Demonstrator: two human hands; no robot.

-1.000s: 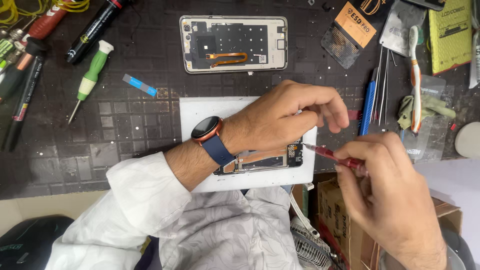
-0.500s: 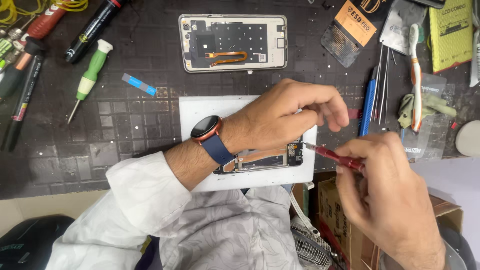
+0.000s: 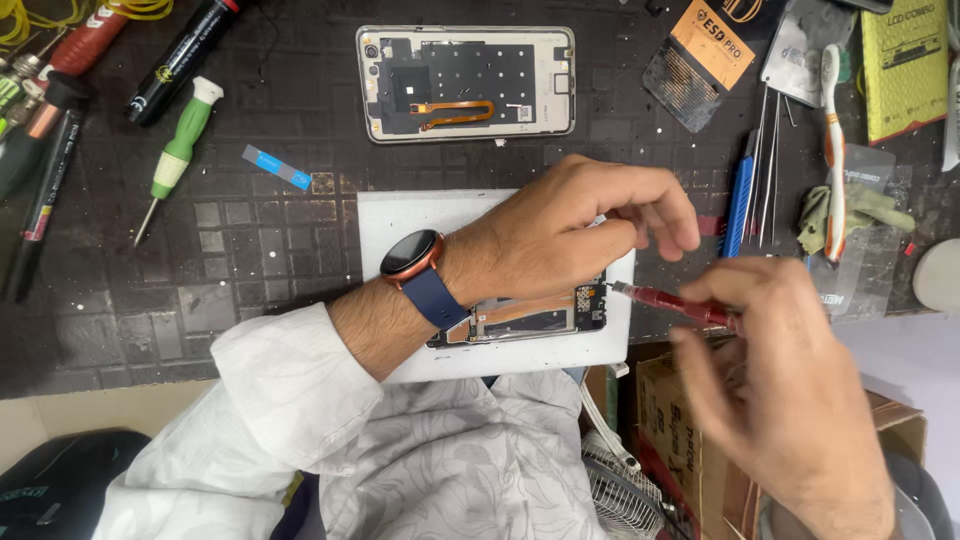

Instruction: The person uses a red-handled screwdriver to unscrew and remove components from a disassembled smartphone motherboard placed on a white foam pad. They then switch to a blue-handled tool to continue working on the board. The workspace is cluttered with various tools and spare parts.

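An opened phone body (image 3: 530, 318) lies on a white pad (image 3: 400, 215) in the middle of the dark work mat. My left hand (image 3: 570, 235), with a round watch on a blue strap at the wrist, rests over the phone and hides most of it; its fingers are curled and apart above the pad's right edge. My right hand (image 3: 770, 380) grips a red screwdriver (image 3: 675, 303) whose tip points at the phone's right end, where a bare circuit board shows.
A phone back cover (image 3: 466, 82) with an orange flex cable lies beyond the pad. A green screwdriver (image 3: 178, 155) and other drivers lie at the left. Tweezers, a blue tool (image 3: 740, 205) and a toothbrush (image 3: 832, 150) lie at the right. A cardboard box (image 3: 680, 440) sits below the table edge.
My left hand's fingers have spread a little further right. The right hand and the red screwdriver have stayed almost in place at the phone's right end.
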